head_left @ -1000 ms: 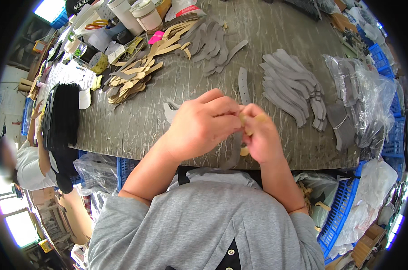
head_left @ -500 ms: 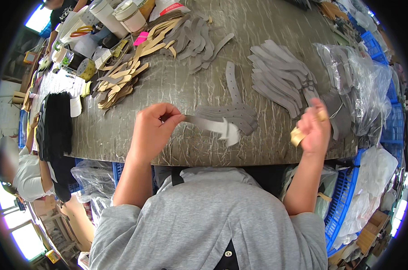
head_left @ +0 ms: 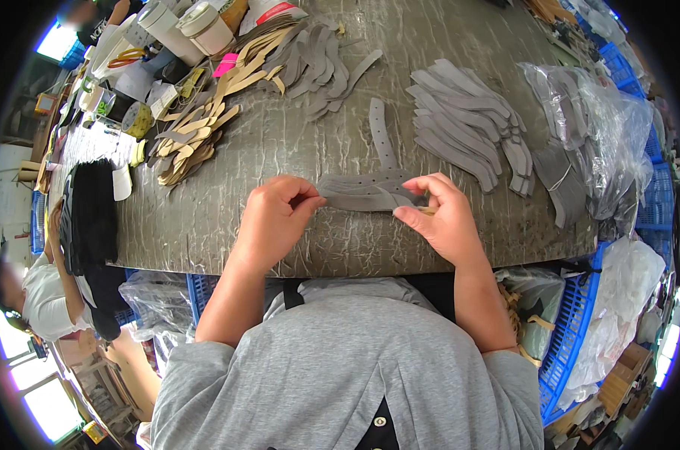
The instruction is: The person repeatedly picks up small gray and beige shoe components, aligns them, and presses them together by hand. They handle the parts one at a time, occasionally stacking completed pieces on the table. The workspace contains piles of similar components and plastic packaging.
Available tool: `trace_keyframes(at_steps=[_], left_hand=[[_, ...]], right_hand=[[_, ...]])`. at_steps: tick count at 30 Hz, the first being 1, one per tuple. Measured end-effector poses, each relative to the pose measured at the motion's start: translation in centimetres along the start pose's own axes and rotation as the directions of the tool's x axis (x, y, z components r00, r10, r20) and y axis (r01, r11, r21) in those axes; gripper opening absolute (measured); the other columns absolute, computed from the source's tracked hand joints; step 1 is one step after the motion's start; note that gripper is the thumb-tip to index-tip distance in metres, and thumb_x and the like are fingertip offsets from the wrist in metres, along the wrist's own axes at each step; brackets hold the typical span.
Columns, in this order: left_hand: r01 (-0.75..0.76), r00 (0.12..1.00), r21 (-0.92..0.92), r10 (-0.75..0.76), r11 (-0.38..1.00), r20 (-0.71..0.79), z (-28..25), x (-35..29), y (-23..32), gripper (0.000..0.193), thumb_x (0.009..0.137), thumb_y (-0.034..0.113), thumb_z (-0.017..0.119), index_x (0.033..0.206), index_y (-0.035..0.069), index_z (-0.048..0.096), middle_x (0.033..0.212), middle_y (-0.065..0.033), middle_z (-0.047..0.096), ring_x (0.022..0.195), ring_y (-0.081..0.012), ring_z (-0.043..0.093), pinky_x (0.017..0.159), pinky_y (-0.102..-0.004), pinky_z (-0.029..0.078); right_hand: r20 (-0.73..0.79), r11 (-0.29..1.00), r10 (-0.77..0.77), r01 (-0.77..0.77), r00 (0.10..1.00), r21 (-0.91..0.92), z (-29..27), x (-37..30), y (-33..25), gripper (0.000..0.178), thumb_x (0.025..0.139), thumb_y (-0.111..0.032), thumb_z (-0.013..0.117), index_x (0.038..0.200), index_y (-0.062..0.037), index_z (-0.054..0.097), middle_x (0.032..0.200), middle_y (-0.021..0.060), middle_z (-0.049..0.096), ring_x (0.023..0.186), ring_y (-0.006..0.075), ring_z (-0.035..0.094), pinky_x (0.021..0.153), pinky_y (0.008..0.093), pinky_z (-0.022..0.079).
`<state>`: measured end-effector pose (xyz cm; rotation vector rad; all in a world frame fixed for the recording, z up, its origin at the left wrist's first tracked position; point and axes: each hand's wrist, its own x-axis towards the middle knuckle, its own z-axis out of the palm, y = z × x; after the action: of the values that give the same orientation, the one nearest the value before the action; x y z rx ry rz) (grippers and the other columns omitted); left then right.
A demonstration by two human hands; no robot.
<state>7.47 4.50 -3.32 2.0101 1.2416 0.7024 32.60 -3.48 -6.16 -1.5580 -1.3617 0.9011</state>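
The biggest thing in front of me is the desk (head_left: 280,154), grey-brown and streaked with pale scratches. At its right is a clear plastic bag (head_left: 621,124) beside grey pieces, and nearer the middle a fanned heap of wavy grey strips (head_left: 460,124). Across on the left is a tangled pile of tan and grey pieces (head_left: 197,146), with a looser grey pile (head_left: 317,64) beyond it.

Between these, near the front edge, the person's left hand (head_left: 277,217) and right hand (head_left: 445,217) face each other. The left fingers are closed tip to tip on one end of a grey strip. The right finger and thumb are parted around its other end; whether they grip it, I can't tell.

Just behind lies a short stack of punched grey strips (head_left: 355,182), with a single punched strip (head_left: 381,135) running away from it across the desk. The held grey strip (head_left: 362,202) spans the hands along the stack's near side; I can't say if they touch.

I'd judge the step in hand to be straightening or lining up that strip, and the next move calls for even control of both ends without disturbing the stack. Smallest of all, a tan bit (head_left: 428,211) shows by the right thumb.
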Motion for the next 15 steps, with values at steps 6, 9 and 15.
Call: trace_keyframes(at_steps=[6,9,15], left_hand=[[-0.004,1.0,-0.043,0.005,0.999,0.026,-0.1,-0.3,0.9,0.008,0.079,0.002,0.074,0.083,-0.001,0.067,0.07,-0.0038,0.063,0.061,-0.0091,0.054,0.055,-0.0259,0.042],[0.157,0.986,-0.104,-0.15,0.982,0.072,-0.3,-0.2,0.6,0.007,0.081,0.002,0.073,0.083,-0.001,0.067,0.067,-0.0018,0.061,0.06,-0.0073,0.052,0.054,-0.025,0.041],[0.292,0.956,-0.157,-0.28,0.944,0.089,-1.1,0.1,0.0,0.006,0.082,0.004,0.072,0.083,-0.001,0.067,0.064,0.0009,0.06,0.06,-0.0051,0.051,0.054,-0.023,0.04]], right_hand=[[-0.008,0.988,-0.001,0.003,1.0,0.157,1.6,0.9,0.9,0.016,0.086,-0.014,0.075,0.093,-0.0013,0.069,0.091,0.0045,0.064,0.084,0.0128,0.062,0.074,0.0283,0.051],[-0.257,0.891,0.048,0.075,0.965,0.448,0.9,0.0,0.8,0.009,0.088,-0.01,0.07,0.094,-0.0027,0.069,0.085,0.003,0.063,0.075,0.011,0.058,0.07,0.026,0.049],[-0.302,0.718,0.236,0.044,0.923,0.695,-11.2,-7.6,3.1,0.021,0.096,-0.011,0.058,0.116,-0.0026,0.057,0.07,0.0009,0.05,0.055,0.0061,0.038,0.05,0.0222,0.033]])
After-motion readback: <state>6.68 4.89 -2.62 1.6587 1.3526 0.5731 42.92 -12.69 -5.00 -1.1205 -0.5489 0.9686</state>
